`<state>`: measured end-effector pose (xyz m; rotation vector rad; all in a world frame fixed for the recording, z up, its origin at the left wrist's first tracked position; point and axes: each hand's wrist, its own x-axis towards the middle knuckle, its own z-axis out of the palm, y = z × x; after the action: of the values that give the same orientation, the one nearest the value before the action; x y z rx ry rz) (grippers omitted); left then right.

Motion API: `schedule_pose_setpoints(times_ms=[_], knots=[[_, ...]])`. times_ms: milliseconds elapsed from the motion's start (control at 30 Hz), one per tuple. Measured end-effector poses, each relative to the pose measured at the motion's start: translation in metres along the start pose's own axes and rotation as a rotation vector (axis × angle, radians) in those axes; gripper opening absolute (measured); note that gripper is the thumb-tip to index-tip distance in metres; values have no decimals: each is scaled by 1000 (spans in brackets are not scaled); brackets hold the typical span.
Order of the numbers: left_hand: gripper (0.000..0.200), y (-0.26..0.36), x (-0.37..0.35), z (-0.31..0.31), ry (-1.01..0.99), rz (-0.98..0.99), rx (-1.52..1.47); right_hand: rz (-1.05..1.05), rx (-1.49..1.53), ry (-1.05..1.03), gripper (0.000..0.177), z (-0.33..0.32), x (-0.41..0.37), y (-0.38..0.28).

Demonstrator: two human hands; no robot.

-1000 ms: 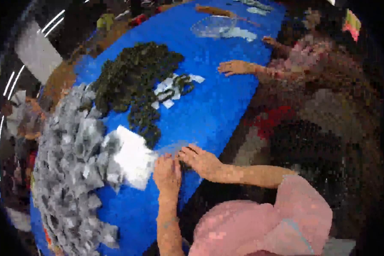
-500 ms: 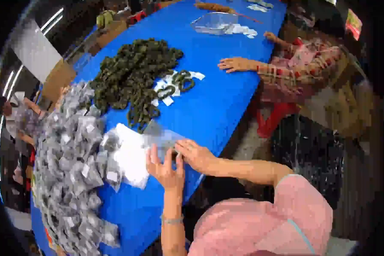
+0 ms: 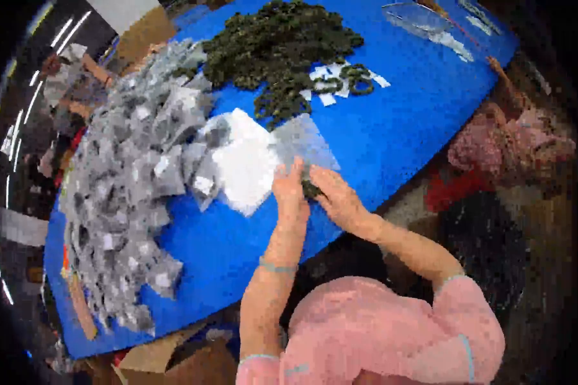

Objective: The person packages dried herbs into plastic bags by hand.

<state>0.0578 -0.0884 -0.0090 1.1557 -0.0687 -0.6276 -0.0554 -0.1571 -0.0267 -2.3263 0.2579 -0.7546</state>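
My left hand (image 3: 290,189) is closed on the lower part of a clear plastic bag (image 3: 308,138) lying by the table edge. My right hand (image 3: 339,197) faces it, fingers curled around a dark green bracelet (image 3: 310,188) that shows between the two hands. Blur hides whether the bracelet is inside the bag or just against it. Left of the hands lies a stack of white sheets or flat bags (image 3: 245,167). Beyond the bag is a large heap of dark green bracelets (image 3: 276,45), with small white cards (image 3: 327,99) and two loose bracelets beside it.
A big pile of packed clear bags (image 3: 128,173) covers the left of the blue table (image 3: 398,122). A clear tray (image 3: 414,19) sits at the far right. A co-worker (image 3: 514,141) is at the right edge, another person (image 3: 77,83) across the table. Cardboard boxes (image 3: 173,359) stand below.
My view has swung, so the table things appear shifted right and up. My hands have drawn closer together on the bag, and the dark bracelet now shows between them. The co-worker's near arm has pulled back.
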Motion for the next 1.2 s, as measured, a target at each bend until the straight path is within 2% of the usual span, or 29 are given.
schedule_pose_setpoints(times_ms=[200, 367, 467, 533, 667, 700, 833, 1033, 1167, 1200], knots=[[28, -13, -48, 26, 15, -131, -134, -36, -184, 187, 53, 8, 19, 14], [37, -22, -49, 11, -86, -201, 37, -1, -283, 19, 57, -23, 9, -5], [51, -26, -51, 7, -106, -188, 157, -72, -352, -94, 59, -52, -20, -33], [56, -30, -54, 8, -118, -194, 201, -84, -376, -132, 60, -58, -29, -29], [67, -35, -70, 21, -185, 150, 522, 26, -295, -108, 55, -57, -28, 6], [67, -34, -71, 20, -186, 150, 521, 26, -296, -108, 55, -58, -30, 3], [75, -24, -68, 16, -269, 241, 931, -172, -462, 6, 47, -68, -35, -20], [64, -24, -75, 11, -211, 285, 832, -21, -260, -14, 35, -55, -42, 1], [36, -17, -74, 6, -171, 63, 913, -81, -160, 110, 23, -63, -33, 6], [36, -15, -74, 3, -164, 44, 919, -69, -148, 98, 23, -63, -36, 5]])
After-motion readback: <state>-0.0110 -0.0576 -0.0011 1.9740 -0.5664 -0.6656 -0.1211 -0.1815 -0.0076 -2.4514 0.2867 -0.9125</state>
